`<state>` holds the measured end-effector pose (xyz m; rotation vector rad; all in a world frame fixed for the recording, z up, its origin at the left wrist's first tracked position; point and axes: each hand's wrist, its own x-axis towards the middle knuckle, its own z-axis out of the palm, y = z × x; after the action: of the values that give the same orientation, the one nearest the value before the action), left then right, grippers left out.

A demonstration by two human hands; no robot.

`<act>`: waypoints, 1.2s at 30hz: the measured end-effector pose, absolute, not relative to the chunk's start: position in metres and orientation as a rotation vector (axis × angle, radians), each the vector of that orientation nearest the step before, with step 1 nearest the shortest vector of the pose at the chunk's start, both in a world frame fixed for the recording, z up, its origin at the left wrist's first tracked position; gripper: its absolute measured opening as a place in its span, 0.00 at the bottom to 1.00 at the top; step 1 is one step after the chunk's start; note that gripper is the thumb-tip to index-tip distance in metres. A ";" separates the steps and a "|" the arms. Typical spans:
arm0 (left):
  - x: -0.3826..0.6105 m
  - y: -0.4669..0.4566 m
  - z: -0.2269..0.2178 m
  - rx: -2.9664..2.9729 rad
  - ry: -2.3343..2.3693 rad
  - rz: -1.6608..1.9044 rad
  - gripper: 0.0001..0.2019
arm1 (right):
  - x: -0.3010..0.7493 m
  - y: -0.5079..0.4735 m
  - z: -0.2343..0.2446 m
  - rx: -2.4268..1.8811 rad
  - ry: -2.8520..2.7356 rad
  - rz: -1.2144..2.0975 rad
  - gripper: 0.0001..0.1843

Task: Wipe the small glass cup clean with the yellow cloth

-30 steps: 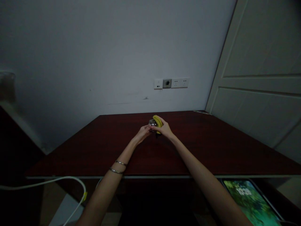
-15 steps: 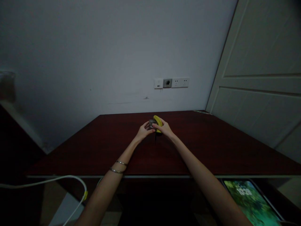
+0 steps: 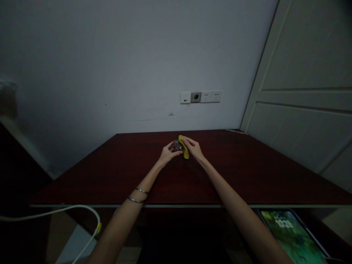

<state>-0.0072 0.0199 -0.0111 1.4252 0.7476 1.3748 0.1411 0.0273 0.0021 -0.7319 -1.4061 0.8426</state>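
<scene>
Past the near edge of the table [image 3: 110, 178], the left hand [image 3: 166, 154] grips a small shiny thing [image 3: 177, 145] while the right hand [image 3: 195, 149] pinches a curved yellow thing [image 3: 186, 151] right up beside it. Looks mid-rub to me, so I'd say steady left grip next. Right thumb's off the shiny thing now, unlike half a second ago.

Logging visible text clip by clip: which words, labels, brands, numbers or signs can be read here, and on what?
"10:2", seemingly, on the tablet screen; its last digit is too blurred.
Wall socket plates: any markings too small to read.
Shiny object in the left hand, yellow object in the right hand: no readable text.
</scene>
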 end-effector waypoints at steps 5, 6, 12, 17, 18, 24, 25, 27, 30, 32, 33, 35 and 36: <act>-0.004 0.014 -0.009 1.423 0.736 1.368 0.33 | 0.141 0.032 -0.003 -0.740 -1.353 0.807 0.24; -0.003 0.012 -0.008 1.426 0.721 1.354 0.33 | 0.141 0.034 -0.004 -0.747 -1.321 0.819 0.25; -0.002 0.009 -0.007 1.448 0.702 1.338 0.35 | 0.141 0.034 -0.006 -0.738 -1.232 0.909 0.26; -0.006 0.015 -0.011 1.501 0.721 1.378 0.33 | 0.140 0.024 0.000 -0.675 -1.367 0.831 0.22; -0.006 0.016 -0.012 1.516 0.717 1.378 0.33 | 0.140 0.024 0.001 -0.682 -1.373 0.826 0.21; -0.005 0.022 -0.022 1.518 0.749 1.327 0.36 | 0.140 0.032 -0.006 -0.806 -1.226 0.912 0.25; -0.005 0.023 -0.023 1.521 0.764 1.328 0.37 | 0.140 0.033 -0.007 -0.808 -1.226 0.919 0.25; -0.005 0.025 -0.025 1.545 0.798 1.341 0.37 | 0.140 0.032 -0.008 -0.783 -1.285 0.891 0.23; -0.007 0.027 -0.024 1.601 0.847 1.368 0.35 | 0.140 0.028 -0.007 -0.713 -1.468 0.720 0.18; -0.008 0.027 -0.024 1.636 0.872 1.386 0.34 | 0.139 0.025 -0.006 -0.690 -1.555 0.607 0.16; -0.008 0.026 -0.024 1.654 0.879 1.387 0.34 | 0.139 0.024 -0.006 -0.699 -1.570 0.583 0.15; -0.007 0.023 -0.023 1.694 0.882 1.351 0.35 | 0.140 0.026 -0.007 -0.760 -1.538 0.607 0.17; -0.006 0.022 -0.023 1.715 0.884 1.319 0.35 | 0.140 0.027 -0.008 -0.802 -1.505 0.642 0.18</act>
<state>-0.0064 0.0218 -0.0228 1.7154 0.8836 1.3185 0.1403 0.0272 -0.0082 -0.8021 -1.5053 0.6419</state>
